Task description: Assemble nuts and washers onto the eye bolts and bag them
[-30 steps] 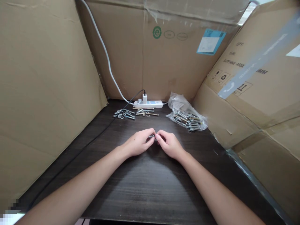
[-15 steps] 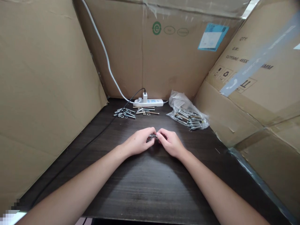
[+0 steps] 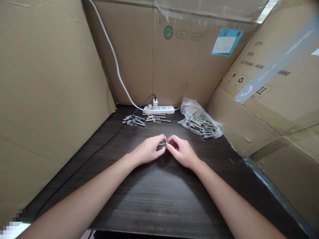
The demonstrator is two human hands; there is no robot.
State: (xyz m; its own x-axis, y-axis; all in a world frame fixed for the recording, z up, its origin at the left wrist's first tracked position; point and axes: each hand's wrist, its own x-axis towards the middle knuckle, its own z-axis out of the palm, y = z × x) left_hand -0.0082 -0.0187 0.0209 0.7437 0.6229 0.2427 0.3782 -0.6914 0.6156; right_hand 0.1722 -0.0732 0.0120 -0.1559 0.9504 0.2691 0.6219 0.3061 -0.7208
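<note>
Between my two hands is a silver metal bolt (image 3: 162, 144), lying roughly level above the dark table. My left hand (image 3: 151, 149) is closed around its shank, thumb and fingers pinching it. At the bolt's right end, the fingertips of my right hand (image 3: 181, 151) are pinched together on its head or nut; which of the two I cannot make out. Farther back lies a loose group of bolts and washers (image 3: 134, 120). Beside it are several longer bolts (image 3: 157, 118), some brassy. A clear plastic bag (image 3: 190, 108) to the right holds many more bolts (image 3: 201, 126).
A white power strip (image 3: 164, 110) with a plugged-in adapter stands against the back cardboard (image 3: 129, 66). A black cable (image 3: 99, 147) crosses the table's left side. Cardboard walls rise at left (image 3: 50, 83) and right (image 3: 281, 109), enclosing the dark table (image 3: 149, 202).
Both hands stay nearly in place, with the right fingers shifted slightly at the bolt's end, so more of it shows. The whole view has moved a little.
</note>
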